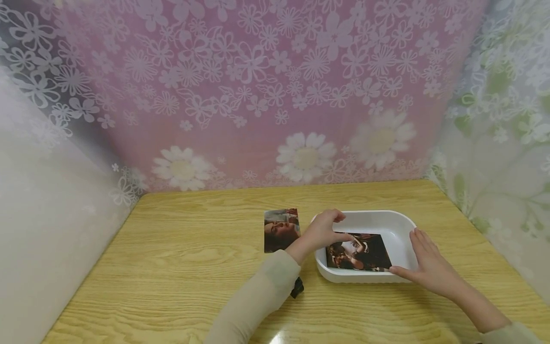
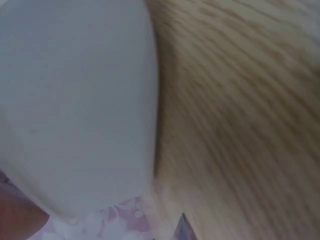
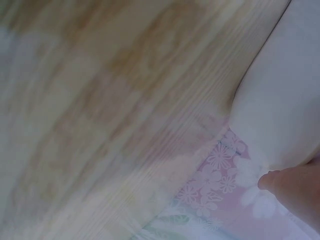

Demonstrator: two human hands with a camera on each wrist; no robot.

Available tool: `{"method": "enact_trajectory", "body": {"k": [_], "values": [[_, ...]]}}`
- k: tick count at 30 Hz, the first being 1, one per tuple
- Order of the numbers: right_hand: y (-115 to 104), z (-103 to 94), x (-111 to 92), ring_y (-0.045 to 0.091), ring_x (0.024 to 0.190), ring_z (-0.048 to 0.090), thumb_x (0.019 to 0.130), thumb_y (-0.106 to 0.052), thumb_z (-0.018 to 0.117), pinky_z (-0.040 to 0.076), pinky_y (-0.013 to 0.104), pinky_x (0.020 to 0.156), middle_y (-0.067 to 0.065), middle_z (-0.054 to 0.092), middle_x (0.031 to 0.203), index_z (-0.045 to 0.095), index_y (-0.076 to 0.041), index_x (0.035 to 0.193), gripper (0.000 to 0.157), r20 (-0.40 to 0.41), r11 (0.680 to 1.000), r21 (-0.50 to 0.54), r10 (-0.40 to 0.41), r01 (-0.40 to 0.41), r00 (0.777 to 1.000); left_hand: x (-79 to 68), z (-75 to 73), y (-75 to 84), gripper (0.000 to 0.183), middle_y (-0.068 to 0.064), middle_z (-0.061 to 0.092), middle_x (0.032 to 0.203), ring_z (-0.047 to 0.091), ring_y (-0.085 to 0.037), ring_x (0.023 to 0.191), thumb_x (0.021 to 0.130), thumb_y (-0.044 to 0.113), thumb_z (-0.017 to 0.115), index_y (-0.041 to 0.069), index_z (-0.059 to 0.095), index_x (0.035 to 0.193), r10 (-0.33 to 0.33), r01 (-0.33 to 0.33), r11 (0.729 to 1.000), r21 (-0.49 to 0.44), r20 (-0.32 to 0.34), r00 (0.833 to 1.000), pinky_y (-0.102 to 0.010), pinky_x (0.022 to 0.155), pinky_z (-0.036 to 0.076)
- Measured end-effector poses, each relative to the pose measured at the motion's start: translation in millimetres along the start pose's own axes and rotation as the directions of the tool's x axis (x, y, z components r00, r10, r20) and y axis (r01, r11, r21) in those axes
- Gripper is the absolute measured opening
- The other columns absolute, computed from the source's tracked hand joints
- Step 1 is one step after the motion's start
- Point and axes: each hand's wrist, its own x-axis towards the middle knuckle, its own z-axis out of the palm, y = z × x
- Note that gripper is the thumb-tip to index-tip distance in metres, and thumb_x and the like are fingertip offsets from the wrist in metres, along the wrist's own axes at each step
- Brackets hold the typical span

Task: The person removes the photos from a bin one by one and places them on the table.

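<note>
A white tray [image 1: 339,276] with rounded corners sits on the table, and a dark picture card [image 1: 374,253] lies inside it, toward the left. My left hand [image 1: 321,230] reaches over the tray's left rim, thumb spread from the fingers; the thumb is over the card, and whether it touches is unclear. At the right end, my right hand [image 1: 434,267] lies with straight fingers [image 1: 423,241] along the rim and the thumb near the card's front corner. A second picture card [image 1: 281,229], showing a face, lies left of the tray, partly behind my left wrist.
A small black object [image 1: 297,288] lies on the wooden table [image 1: 180,258], partly hidden by my left sleeve. Flower-patterned curtains [image 1: 258,95] hang behind the table and along both sides.
</note>
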Motion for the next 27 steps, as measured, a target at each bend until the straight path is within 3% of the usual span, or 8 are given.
{"method": "enact_trajectory", "body": {"k": [4,8,11,17,27], "values": [[1,0.5,0,0.039,0.129,-0.008,0.074,-0.04,0.068,-0.004,0.048,0.101,0.04,0.007,0.134,0.009,0.021,0.13,0.102,-0.001,1.0,0.0,-0.007,0.007,1.0,1.8,5.2,0.9,0.055,-0.002,0.054,0.116,0.05,-0.01,0.104,0.077,0.038,0.066,0.008,0.051,0.121,0.02,-0.028,0.982,0.188,0.048,0.999,-0.019,0.082,0.039],[3,0.6,0,0.038,0.129,-0.009,0.074,-0.039,0.068,-0.005,0.047,0.101,0.041,0.007,0.133,0.009,0.021,0.13,0.102,-0.019,1.0,0.0,-0.021,0.021,1.0,3.9,9.6,2.3,0.056,0.0,0.054,0.117,0.049,-0.009,0.105,0.076,0.042,0.066,0.01,0.051,0.121,0.04,-0.063,0.943,0.326,0.078,0.996,-0.019,0.083,0.038],[3,1.4,0,0.037,0.129,-0.01,0.075,-0.039,0.068,-0.007,0.045,0.101,0.04,0.006,0.134,0.009,0.021,0.131,0.101,-0.02,1.0,0.002,-0.025,0.025,0.999,4.1,12.5,2.7,0.061,0.003,0.051,0.118,0.048,-0.009,0.106,0.074,0.047,0.066,0.013,0.05,0.122,0.015,-0.054,0.907,0.417,0.096,0.995,-0.019,0.085,0.037],[2,0.7,1,0.037,0.129,-0.009,0.074,-0.039,0.068,-0.007,0.046,0.101,0.04,0.006,0.134,0.009,0.021,0.13,0.101,-0.02,1.0,0.01,-0.026,0.027,0.999,3.0,17.9,4.9,0.069,0.006,0.05,0.114,0.048,-0.007,0.101,0.069,0.058,0.062,0.018,0.047,0.123,-0.048,-0.055,0.787,0.614,0.149,0.988,-0.021,0.08,0.04],[2,0.5,1,0.038,0.129,-0.009,0.074,-0.04,0.068,-0.006,0.046,0.101,0.04,0.006,0.134,0.009,0.021,0.131,0.101,-0.024,1.0,-0.002,-0.025,0.025,0.999,4.3,26.9,3.7,0.075,0.006,0.051,0.11,0.047,-0.008,0.103,0.065,0.069,0.056,0.019,0.048,0.12,-0.146,-0.13,0.579,0.805,0.259,0.955,-0.023,0.087,0.037]]}}
